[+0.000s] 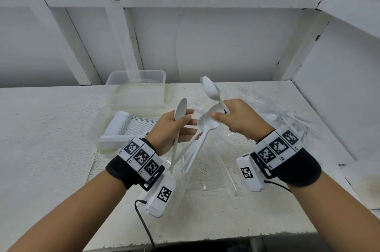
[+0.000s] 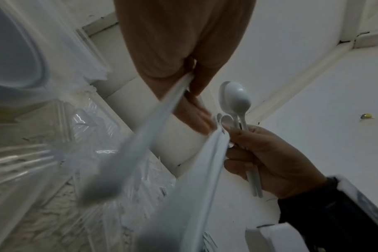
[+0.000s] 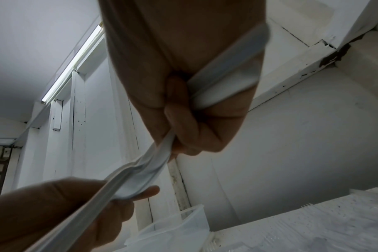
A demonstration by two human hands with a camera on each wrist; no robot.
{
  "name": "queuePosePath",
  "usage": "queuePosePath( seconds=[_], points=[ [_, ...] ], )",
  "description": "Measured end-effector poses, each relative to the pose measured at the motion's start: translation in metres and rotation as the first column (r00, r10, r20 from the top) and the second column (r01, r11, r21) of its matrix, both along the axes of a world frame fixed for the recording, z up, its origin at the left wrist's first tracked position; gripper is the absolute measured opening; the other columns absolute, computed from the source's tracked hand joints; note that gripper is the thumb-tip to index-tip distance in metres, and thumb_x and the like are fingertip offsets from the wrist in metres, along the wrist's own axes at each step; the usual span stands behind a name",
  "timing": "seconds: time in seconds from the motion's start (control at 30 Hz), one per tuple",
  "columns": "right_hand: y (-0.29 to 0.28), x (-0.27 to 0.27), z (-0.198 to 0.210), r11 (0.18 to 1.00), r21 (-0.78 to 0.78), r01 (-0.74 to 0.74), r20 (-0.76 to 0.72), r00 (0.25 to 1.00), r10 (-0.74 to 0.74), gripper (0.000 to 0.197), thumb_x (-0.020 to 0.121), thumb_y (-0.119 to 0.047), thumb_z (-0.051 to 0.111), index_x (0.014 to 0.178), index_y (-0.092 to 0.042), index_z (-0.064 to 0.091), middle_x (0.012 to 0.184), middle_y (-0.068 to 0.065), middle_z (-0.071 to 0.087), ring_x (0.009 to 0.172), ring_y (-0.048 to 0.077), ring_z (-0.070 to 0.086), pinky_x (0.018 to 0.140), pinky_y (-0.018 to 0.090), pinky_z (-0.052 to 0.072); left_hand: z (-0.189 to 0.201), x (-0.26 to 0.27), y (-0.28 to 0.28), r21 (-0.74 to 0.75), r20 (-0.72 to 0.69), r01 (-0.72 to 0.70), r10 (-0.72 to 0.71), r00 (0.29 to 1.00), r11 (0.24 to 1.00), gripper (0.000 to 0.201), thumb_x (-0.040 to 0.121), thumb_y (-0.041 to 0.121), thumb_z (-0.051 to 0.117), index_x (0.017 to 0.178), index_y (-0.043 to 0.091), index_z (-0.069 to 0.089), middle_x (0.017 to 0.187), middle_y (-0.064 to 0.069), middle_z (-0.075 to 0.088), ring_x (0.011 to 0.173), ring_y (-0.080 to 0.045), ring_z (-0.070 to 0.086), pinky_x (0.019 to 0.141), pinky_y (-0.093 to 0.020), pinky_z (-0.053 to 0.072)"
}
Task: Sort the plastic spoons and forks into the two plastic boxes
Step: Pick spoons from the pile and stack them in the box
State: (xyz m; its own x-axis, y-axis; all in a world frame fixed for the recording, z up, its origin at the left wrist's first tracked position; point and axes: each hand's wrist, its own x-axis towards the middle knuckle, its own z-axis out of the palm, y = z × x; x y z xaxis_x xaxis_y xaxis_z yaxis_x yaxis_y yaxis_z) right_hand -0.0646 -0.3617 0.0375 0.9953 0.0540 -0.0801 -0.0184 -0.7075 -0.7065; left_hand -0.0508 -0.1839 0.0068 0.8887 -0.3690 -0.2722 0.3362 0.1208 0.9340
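Plastic spoons [image 1: 205, 128]: bunch held above tabletop [image 1: 51, 128] | left hand [image 1: 171, 131] grips handles | right hand [image 1: 240, 120] pinches bowls | near box [image 1: 123, 128] part-filled with stacked cutlery | far box [image 1: 136, 83] looks empty | loose clear cutlery [image 1: 287, 116] remains at right.

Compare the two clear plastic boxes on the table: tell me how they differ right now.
The near box holds a neat row of stacked white cutlery; the far box shows none that I can make out. The near box lies close to the left hand; the far box stands behind it, against the wall. Both are clear, rectangular and lidless, on the white table.
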Motion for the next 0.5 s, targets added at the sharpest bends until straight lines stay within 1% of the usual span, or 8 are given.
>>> queuePosePath(
  seconds=[0.07, 0.13, 0.17, 0.23, 0.3, 0.37, 0.43, 0.5],
  points=[
    [-0.003, 0.0, 0.001, 1.0, -0.011, -0.006, 0.029, 1.0, 0.006, 0.028, 0.09, -0.018, 0.057, 0.067, -0.006, 0.047, 0.055, -0.002, 0.037, 0.046, 0.01, 0.037, 0.051, 0.025, 0.03, -0.004, 0.002, 0.0, -0.019, 0.004, -0.065, 0.065, 0.998, 0.998, 0.027, 0.099, 0.008, 0.04, 0.126, 0.014, 0.036, 0.069, -0.009, 0.056, 0.05, -0.014, 0.058, 0.05, -0.023, 0.052],
    [-0.007, 0.0, 0.003, 1.0, 0.012, -0.02, 0.05, 0.999, 0.02, 0.022, 0.09, -0.017, 0.057, 0.077, 0.001, 0.058, 0.055, -0.005, 0.04, 0.041, 0.004, 0.041, 0.047, 0.017, 0.032, -0.006, 0.005, 0.001, -0.009, 0.015, -0.106, 0.106, 0.994, 0.994, 0.033, 0.1, 0.018, 0.041, 0.13, 0.026, 0.031, 0.062, -0.003, 0.04, 0.046, -0.01, 0.039, 0.043, -0.02, 0.037],
    [-0.008, 0.0, 0.005, 0.999, 0.024, -0.035, 0.064, 0.997, 0.033, 0.02, 0.09, -0.017, 0.057, 0.082, 0.001, 0.062, 0.056, -0.007, 0.043, 0.041, 0.0, 0.044, 0.045, 0.012, 0.032, -0.007, 0.006, 0.001, 0.007, 0.011, -0.099, 0.099, 0.995, 0.995, 0.031, 0.1, 0.027, 0.041, 0.129, 0.028, 0.032, 0.061, -0.001, 0.033, 0.047, -0.009, 0.031, 0.042, -0.019, 0.03],
    [-0.006, -0.001, 0.009, 0.997, 0.032, -0.067, 0.1, 0.993, 0.064, 0.017, 0.09, -0.018, 0.057, 0.089, -0.003, 0.066, 0.063, -0.006, 0.053, 0.052, -0.002, 0.05, 0.049, 0.009, 0.035, -0.006, 0.006, -0.001, 0.026, -0.033, -0.052, 0.053, 0.998, 0.998, 0.032, 0.097, 0.046, 0.036, 0.116, 0.021, 0.04, 0.059, 0.002, 0.027, 0.048, -0.009, 0.024, 0.043, -0.019, 0.024],
    [-0.002, -0.001, 0.01, 0.995, 0.041, -0.094, 0.128, 0.988, 0.088, 0.015, 0.09, -0.018, 0.058, 0.094, -0.007, 0.068, 0.08, 0.002, 0.065, 0.073, 0.009, 0.059, 0.064, 0.019, 0.041, -0.002, 0.003, -0.006, -0.004, -0.083, -0.008, 0.008, 0.997, 1.0, 0.042, 0.095, 0.053, 0.03, 0.101, 0.014, 0.043, 0.056, 0.002, 0.03, 0.046, -0.01, 0.029, 0.044, -0.019, 0.026],
    [0.004, 0.0, 0.008, 0.99, 0.077, -0.115, 0.15, 0.983, 0.102, 0.012, 0.089, -0.016, 0.059, 0.094, -0.009, 0.067, 0.092, 0.006, 0.068, 0.088, 0.019, 0.061, 0.077, 0.028, 0.045, -0.001, -0.001, -0.011, -0.014, -0.07, 0.055, -0.055, 0.996, 0.998, 0.047, 0.097, 0.052, 0.026, 0.099, 0.012, 0.049, 0.058, 0.002, 0.043, 0.051, -0.01, 0.043, 0.051, -0.019, 0.037],
    [0.009, 0.001, 0.006, 0.986, 0.107, -0.128, 0.175, 0.979, 0.108, 0.009, 0.089, -0.015, 0.06, 0.095, -0.012, 0.066, 0.093, 0.005, 0.068, 0.089, 0.018, 0.061, 0.079, 0.028, 0.045, 0.0, -0.004, -0.015, -0.026, -0.069, 0.115, -0.117, 0.991, 0.993, 0.05, 0.097, 0.05, 0.025, 0.097, 0.011, 0.055, 0.064, 0.0, 0.053, 0.059, -0.012, 0.053, 0.058, -0.024, 0.047],
    [0.013, 0.004, 0.003, 0.986, 0.097, -0.137, 0.201, 0.973, 0.116, 0.012, 0.089, -0.015, 0.06, 0.098, -0.01, 0.065, 0.091, 0.006, 0.067, 0.083, 0.016, 0.059, 0.073, 0.022, 0.044, -0.001, -0.006, -0.017, -0.103, -0.106, 0.179, -0.19, 0.976, 0.978, 0.058, 0.095, 0.056, 0.022, 0.096, 0.009, 0.056, 0.071, -0.004, 0.054, 0.062, -0.015, 0.054, 0.059, -0.027, 0.051]
  ],
)
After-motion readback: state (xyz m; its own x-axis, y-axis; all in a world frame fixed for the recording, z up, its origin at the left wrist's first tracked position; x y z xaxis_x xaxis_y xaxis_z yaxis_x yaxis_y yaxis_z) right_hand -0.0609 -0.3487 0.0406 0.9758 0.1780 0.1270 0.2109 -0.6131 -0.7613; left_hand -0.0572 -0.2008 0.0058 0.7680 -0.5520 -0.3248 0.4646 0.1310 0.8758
